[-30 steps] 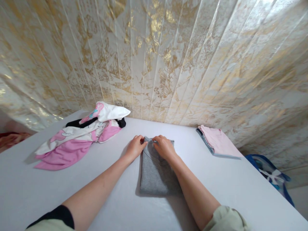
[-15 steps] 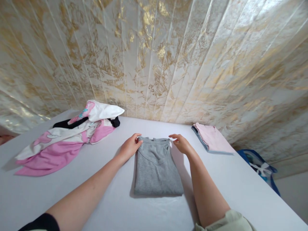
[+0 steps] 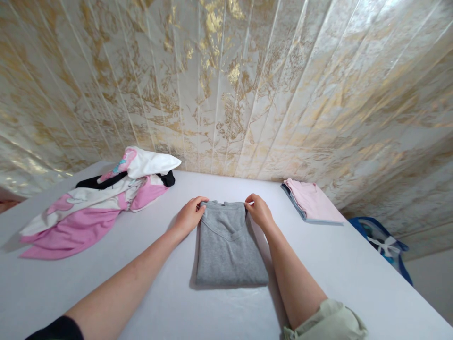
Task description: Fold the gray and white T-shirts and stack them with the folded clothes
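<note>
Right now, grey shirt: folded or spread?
Folded: the grey shirt lies as a compact rectangle, neckline showing, with the left hand and right hand at its far corners.

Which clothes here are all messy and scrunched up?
The pink, white and black heap on the left: it lies crumpled, while the gray shirt in the middle and the pink-topped stack on the right are folded.

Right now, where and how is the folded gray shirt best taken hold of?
The gray shirt is likely best pinched at its two far corners, coming from left and right: it lies folded flat on the white surface, its neckline end squared off and farthest away. The left hand and right hand are at those corners.
</note>
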Demonstrator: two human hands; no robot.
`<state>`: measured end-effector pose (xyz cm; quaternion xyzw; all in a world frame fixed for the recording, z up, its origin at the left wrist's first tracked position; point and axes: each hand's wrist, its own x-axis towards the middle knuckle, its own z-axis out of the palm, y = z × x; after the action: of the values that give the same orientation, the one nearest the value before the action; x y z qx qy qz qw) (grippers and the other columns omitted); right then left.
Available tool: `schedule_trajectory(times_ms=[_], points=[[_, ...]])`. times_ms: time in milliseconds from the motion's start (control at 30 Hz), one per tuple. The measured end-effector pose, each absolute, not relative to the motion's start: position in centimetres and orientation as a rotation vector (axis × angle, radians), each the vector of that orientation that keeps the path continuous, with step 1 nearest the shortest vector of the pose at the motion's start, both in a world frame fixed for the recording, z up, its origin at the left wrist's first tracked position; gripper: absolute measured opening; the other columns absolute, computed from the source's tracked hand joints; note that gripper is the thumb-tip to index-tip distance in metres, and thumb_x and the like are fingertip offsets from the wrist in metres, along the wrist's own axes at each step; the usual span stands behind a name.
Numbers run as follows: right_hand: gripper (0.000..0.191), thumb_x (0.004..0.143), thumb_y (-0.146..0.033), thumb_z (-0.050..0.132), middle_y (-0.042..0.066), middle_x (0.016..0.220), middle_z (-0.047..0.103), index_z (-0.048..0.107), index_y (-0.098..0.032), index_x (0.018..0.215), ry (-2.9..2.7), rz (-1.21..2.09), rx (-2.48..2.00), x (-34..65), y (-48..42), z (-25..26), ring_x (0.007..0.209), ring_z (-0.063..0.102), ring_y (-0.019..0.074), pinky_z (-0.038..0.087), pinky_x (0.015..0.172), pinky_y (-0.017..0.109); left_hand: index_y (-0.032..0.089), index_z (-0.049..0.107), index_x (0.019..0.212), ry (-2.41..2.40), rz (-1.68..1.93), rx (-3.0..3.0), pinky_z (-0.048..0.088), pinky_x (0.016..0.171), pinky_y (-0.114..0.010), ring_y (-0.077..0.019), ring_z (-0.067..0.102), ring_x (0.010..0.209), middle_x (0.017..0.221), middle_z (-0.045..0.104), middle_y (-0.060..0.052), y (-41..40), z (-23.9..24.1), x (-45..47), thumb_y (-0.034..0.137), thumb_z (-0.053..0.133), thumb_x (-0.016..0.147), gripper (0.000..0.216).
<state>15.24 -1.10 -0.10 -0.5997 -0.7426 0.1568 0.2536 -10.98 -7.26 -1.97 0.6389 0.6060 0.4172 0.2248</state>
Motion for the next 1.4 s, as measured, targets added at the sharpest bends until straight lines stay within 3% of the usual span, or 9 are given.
schedule_trajectory(times_ms=[100,200,300,400,500,667,1000,1167,1400], points=[[0.023,0.084,-0.022,0.057,0.006,0.105,0.065,0.062,-0.02,0.106,-1.988,0.433,-1.663,15.2,-1.0,-0.1,0.085,0.061,0.0147,0.044,0.08,0.027,0.021,0.067,0.104,1.767,1.194,1.754,0.05,0.08,-0.031,-0.0159,0.06,0.076,0.096,0.058,-0.004,-7.3,-1.9,-11.0,0.02,0.052,0.082,0.026],[0.025,0.086,-0.022,0.054,0.006,0.106,0.066,0.061,-0.018,0.11,-1.913,0.554,-1.69,16.2,-0.4,0.9,0.088,0.062,0.0139,0.045,0.08,0.026,0.021,0.066,0.108,1.851,1.3,1.793,0.05,0.086,-0.034,-0.0181,0.061,0.087,0.102,0.055,-0.006,-7.6,-1.3,-10.7,0.02,0.055,0.082,0.028],[0.016,0.085,-0.019,0.054,0.005,0.088,0.069,0.064,-0.015,0.097,-1.892,0.667,-1.76,17.4,0.0,1.8,0.07,0.063,0.0119,0.045,0.066,0.022,0.021,0.064,0.107,1.843,1.31,1.968,0.046,0.094,-0.037,-0.0219,0.058,0.1,0.104,0.059,-0.007,-8.2,0.2,-9.4,0.022,0.056,0.083,0.025],[0.008,0.081,-0.018,0.059,0.002,0.067,0.066,0.065,-0.013,0.085,-1.905,0.817,-1.813,17.5,-0.2,1.8,0.053,0.058,0.0097,0.041,0.054,0.019,0.021,0.064,0.103,1.746,1.062,2.14,0.044,0.097,-0.037,-0.0228,0.057,0.105,0.106,0.063,-0.006,-8.1,2.1,-6.5,0.026,0.056,0.087,0.019],[0.007,0.078,-0.019,0.063,-0.001,0.053,0.06,0.064,-0.013,0.076,-1.908,0.897,-1.832,16.7,-0.5,1.3,0.047,0.054,0.0096,0.039,0.051,0.02,0.02,0.066,0.1,1.682,0.783,2.16,0.044,0.094,-0.034,-0.0223,0.059,0.104,0.106,0.067,-0.006,-6.7,3.4,-2.8,0.029,0.058,0.086,0.018],[0.011,0.073,-0.01,0.062,-0.006,0.042,0.05,0.057,-0.015,0.065,-1.837,0.969,-1.822,16.0,-0.6,0.9,0.042,0.046,0.0074,0.035,0.049,0.019,0.018,0.068,0.085,1.744,0.665,2.089,0.045,0.087,-0.041,-0.0286,0.064,0.096,0.094,0.07,-0.009,-3.8,2.8,1.0,0.025,0.066,0.079,0.009],[0.009,0.076,-0.016,0.059,-0.005,0.057,0.056,0.052,-0.018,0.071,-1.577,1.414,-1.514,17.0,-1.0,2.8,0.054,0.055,0.0076,0.045,0.058,0.019,0.02,0.067,0.085,1.532,0.846,2.014,0.047,0.084,-0.028,-0.0177,0.063,0.094,0.094,0.069,-0.003,-2.3,1.4,-0.2,0.019,0.059,0.08,0.01],[0.014,0.072,-0.025,0.065,-0.005,0.064,0.055,0.053,-0.019,0.077,-1.505,1.563,-1.341,17.0,-1.6,3.4,0.057,0.054,0.007,0.047,0.062,0.02,0.019,0.061,0.08,1.438,0.896,1.99,0.049,0.072,-0.025,-0.0143,0.063,0.076,0.079,0.068,0.001,-1.8,1.3,-0.5,0.015,0.059,0.078,0.004],[0.012,0.078,-0.029,0.061,-0.002,0.071,0.058,0.058,-0.018,0.083,-1.665,1.343,-1.473,15.6,-1.3,2.0,0.061,0.054,0.0089,0.044,0.058,0.019,0.022,0.058,0.092,1.482,1.005,2.053,0.047,0.077,-0.026,-0.0142,0.059,0.083,0.087,0.061,0.001,-2.0,1.6,-0.4,0.011,0.062,0.076,0.019]])
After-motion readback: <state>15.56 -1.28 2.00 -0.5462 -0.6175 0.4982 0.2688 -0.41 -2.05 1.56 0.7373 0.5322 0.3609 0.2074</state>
